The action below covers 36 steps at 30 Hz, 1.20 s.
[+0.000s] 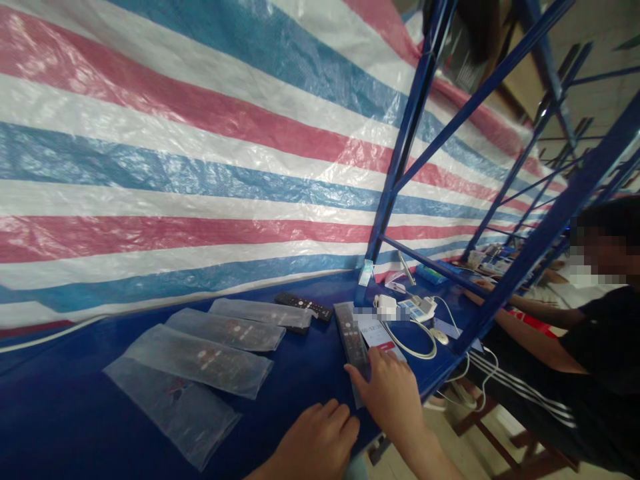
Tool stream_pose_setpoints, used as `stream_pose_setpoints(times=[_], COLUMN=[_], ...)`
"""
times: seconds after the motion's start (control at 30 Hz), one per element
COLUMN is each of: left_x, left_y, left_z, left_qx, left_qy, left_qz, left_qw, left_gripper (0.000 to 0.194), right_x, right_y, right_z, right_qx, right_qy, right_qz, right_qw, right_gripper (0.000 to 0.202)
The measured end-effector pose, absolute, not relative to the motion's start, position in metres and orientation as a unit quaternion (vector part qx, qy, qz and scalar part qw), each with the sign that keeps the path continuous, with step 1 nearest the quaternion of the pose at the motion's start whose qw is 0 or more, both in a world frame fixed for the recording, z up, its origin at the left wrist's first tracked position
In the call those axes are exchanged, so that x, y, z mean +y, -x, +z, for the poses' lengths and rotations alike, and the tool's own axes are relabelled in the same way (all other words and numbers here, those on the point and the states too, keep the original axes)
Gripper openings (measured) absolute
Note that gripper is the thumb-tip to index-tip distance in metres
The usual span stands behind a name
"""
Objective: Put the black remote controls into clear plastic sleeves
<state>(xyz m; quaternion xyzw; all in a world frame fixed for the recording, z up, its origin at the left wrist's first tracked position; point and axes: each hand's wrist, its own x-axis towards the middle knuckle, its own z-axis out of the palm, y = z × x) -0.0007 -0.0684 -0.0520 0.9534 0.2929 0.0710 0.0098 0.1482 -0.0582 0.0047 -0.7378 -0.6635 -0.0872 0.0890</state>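
Note:
My right hand [393, 390] rests over the lower end of a phone [375, 331] with a lit white screen, its thumb stretched toward a bagged remote [350, 330]. My left hand [323, 437] lies at the table's front edge, fingers curled; whatever is under them is hidden. To the left, several remotes in frosted plastic sleeves overlap in a fan, among them one sleeve [205, 357] and the frontmost sleeve [175, 407]. Behind them a bare black remote [305, 305] lies near the striped sheet.
A white charger [385, 305] and coiled cable [417, 350] lie right of the phone on the blue table [65, 413]. Blue metal frame posts [400, 160] rise at the right. A person in dark clothes [595, 347] sits beyond them, arms on the table.

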Motion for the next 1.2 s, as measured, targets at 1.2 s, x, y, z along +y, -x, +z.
stream_pose_setpoints(times=[1.2], left_x=[-0.054], left_y=[-0.009], left_z=[-0.094], left_qx=[0.259], left_qy=[-0.946], left_qz=[0.165], left_qw=[-0.101], left_gripper=[0.01], right_x=[0.114], right_y=[-0.15], right_z=[0.033], right_qx=[-0.658], right_qy=[0.746], right_qz=[-0.102], right_qw=[0.015], right_gripper=[0.033])
